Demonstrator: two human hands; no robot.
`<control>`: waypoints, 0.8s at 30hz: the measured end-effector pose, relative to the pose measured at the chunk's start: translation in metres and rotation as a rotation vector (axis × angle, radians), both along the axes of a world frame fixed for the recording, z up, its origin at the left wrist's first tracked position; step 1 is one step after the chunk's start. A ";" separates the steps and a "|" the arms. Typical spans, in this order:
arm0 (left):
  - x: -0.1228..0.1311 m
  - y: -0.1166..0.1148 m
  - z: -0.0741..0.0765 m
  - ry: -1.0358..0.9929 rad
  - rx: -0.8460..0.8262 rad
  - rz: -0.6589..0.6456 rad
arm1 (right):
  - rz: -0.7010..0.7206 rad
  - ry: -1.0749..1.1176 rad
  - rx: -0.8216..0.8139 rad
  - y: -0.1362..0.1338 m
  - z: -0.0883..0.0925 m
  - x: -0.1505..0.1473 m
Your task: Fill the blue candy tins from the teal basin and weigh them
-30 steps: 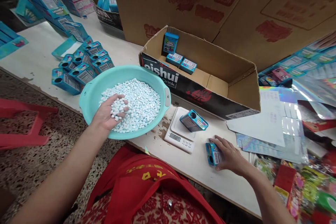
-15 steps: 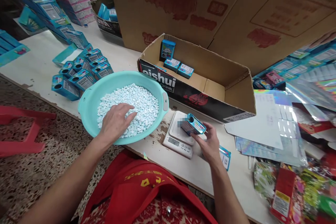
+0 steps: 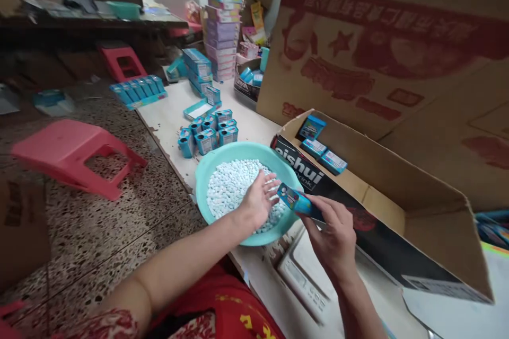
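My right hand [image 3: 332, 233] grips a small blue candy box [image 3: 296, 200], tipped toward the basin's right rim. Palm turned up and fingers apart, my left hand [image 3: 260, 198] is just left of the box's end; no candy shows in it. Beneath it, a turquoise basin [image 3: 204, 198] holds a heap of small white and pale blue candies [image 3: 228, 188]. A white digital scale [image 3: 304, 275] stands below my right wrist, partly covered by it. Its display is too blurred to read.
Several blue candy boxes [image 3: 207, 140] stand behind the basin near a shallow turquoise tray [image 3: 199, 110]. A long open carton [image 3: 382, 201] with 3 blue boxes lies at the right. A red stool [image 3: 67, 143] is on the floor at left.
The view has swung left. My right hand has brought the candy box from above the scale to the basin's edge. My left hand has lifted off the candies and turned palm up.
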State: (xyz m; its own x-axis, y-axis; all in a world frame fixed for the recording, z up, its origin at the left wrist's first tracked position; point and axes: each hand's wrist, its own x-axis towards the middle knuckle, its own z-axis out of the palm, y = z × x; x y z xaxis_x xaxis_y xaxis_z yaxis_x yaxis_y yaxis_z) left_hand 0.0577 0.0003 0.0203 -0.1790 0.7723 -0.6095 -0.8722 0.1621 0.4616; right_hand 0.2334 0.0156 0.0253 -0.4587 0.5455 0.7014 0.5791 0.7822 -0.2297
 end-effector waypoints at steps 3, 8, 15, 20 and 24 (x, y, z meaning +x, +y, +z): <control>0.003 0.004 0.001 -0.092 -0.005 0.102 | 0.011 -0.031 0.010 0.005 -0.004 -0.017; -0.004 -0.001 -0.001 -0.123 0.013 0.130 | -0.005 0.031 0.033 0.001 -0.003 -0.019; 0.003 -0.001 -0.003 -0.120 -0.014 0.057 | -0.067 0.053 -0.036 0.002 -0.009 -0.013; -0.011 -0.011 -0.006 0.254 0.089 -0.137 | -0.189 0.433 -0.403 -0.010 -0.019 0.008; -0.041 -0.035 -0.020 1.319 0.259 -0.278 | -0.401 0.816 -0.741 -0.026 -0.043 0.043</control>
State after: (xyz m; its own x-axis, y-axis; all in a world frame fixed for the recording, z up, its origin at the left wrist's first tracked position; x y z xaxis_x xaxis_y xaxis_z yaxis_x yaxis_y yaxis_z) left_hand 0.0164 -0.0343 0.0003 -0.3302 0.9423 0.0559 0.2800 0.0412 0.9591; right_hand 0.2763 -0.0107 -0.0181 0.2777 0.9475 0.1587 0.2244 0.0967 -0.9697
